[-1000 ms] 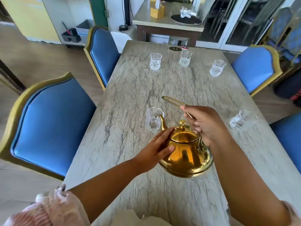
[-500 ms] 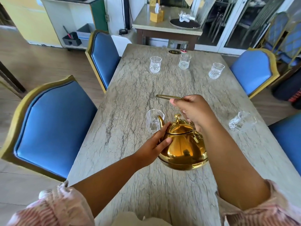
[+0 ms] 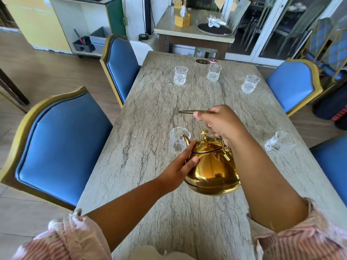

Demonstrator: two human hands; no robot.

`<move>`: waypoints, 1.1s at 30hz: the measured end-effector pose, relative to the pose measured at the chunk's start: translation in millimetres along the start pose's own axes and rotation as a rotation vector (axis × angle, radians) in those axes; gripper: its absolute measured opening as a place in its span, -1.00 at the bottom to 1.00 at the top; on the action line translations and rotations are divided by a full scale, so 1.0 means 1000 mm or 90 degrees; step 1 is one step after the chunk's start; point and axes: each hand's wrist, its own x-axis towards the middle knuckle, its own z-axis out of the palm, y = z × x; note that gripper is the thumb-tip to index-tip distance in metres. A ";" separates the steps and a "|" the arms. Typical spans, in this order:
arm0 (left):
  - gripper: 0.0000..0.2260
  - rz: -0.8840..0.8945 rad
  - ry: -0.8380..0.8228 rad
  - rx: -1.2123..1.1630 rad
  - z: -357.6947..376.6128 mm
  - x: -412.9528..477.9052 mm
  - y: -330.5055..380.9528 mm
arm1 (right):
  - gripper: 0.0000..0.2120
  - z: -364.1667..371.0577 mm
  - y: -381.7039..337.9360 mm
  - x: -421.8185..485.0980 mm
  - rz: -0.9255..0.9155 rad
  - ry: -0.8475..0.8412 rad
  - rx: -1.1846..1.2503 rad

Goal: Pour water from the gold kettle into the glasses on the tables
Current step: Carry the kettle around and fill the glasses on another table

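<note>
Gold kettle held up over near-centre of marble table, tipped toward left-far. Spout right at rim of nearest left glass, touching or just over it, cannot tell which. No water stream visible; fill level of that glass unclear.

Right hand closed around thin gold bail handle, handle end poking out left of fist. Left hand pressed against left flank of kettle body, fingers curled round it, thumb on side below lid. Lid on, knob upright-ish, tilted with the pot.

Other glasses on table: near-right glass close to right edge, looks tilted or distorted by wide lens, cannot tell. Far-left glass, far-middle glass, far-right glass, all upright, well apart from kettle. Contents hard to read.

Small dark oval plaque and red-and-white round item at far end of table.

Blue chairs with gold frames: near-left chair, far-left chair, far-right chair, edge of one more at near right.

Striped pink sleeves pushed up both forearms. Second table beyond far end, with yellow box and dark round tray on it.
</note>
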 end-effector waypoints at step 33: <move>-0.55 0.005 0.003 -0.053 0.005 0.004 -0.003 | -0.72 0.001 -0.007 0.008 0.030 -0.035 -0.006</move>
